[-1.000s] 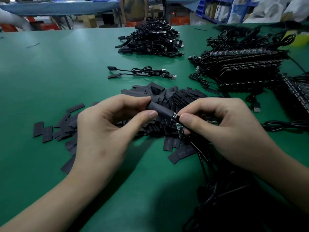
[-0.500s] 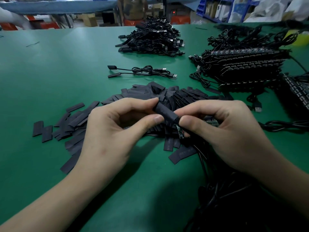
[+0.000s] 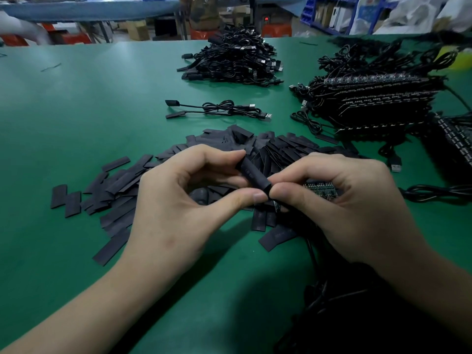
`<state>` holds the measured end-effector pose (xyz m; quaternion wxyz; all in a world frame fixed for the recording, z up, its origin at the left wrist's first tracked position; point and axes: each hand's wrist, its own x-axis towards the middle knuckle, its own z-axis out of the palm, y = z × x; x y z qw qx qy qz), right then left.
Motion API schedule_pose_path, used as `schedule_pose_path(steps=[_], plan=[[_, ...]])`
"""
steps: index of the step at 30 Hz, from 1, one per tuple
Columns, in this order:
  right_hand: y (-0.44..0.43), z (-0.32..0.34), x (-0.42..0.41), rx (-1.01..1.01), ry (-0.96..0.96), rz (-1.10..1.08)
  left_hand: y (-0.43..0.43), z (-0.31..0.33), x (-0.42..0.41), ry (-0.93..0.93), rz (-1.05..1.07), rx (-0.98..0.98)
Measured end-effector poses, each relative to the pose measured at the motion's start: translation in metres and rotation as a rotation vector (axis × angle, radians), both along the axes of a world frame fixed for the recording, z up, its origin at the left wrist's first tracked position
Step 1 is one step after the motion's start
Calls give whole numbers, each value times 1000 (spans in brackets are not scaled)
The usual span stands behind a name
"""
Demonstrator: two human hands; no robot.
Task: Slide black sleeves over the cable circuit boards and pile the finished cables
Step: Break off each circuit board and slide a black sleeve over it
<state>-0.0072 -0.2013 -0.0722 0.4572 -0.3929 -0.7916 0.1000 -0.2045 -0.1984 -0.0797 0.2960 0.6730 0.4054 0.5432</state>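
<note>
You are pinching the sleeve (image 3: 251, 176) in your left hand (image 3: 176, 208) while your right hand (image 3: 342, 200) is gripping the circuit board (image 3: 277, 206); next, push it fully over.

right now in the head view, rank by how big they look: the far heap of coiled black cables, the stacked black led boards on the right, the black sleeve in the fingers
1. Stacked black LED boards
2. Far heap of coiled black cables, a little smaller, though it lies farther off, so the order with the boards is unsure
3. Black sleeve held between left hand and right hand, clearly smallest
</note>
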Motion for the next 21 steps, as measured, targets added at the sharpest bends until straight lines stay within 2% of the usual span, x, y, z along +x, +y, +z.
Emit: schedule_pose_path(steps=[4,7,10,13,14,15,17,18,20,21], plan=[[0,-2,0,55,-45,-29,0,0,-3,30,26,55],[3,-1,5,107,-111,-80,5,-2,-6,-30,10,77],[6,0,10,75,-136,-76,0,-1,-10,-32,18,117],[8,3,13,-54,-120,-1,3,7,-10,126,56,205],[9,3,14,-82,-127,23,8,14,-9,242,16,141],[9,3,14,-105,-132,44,2,15,-14,393,-110,77],[9,3,15,-140,-133,60,3,16,-19,424,-246,-103],[9,3,15,-129,-139,49,6,10,-21,437,-208,45],[8,3,16,-70,-178,10,6,9,-11,367,-10,223],[8,3,16,-25,-211,-13,-2,2,-15,336,-27,238]])
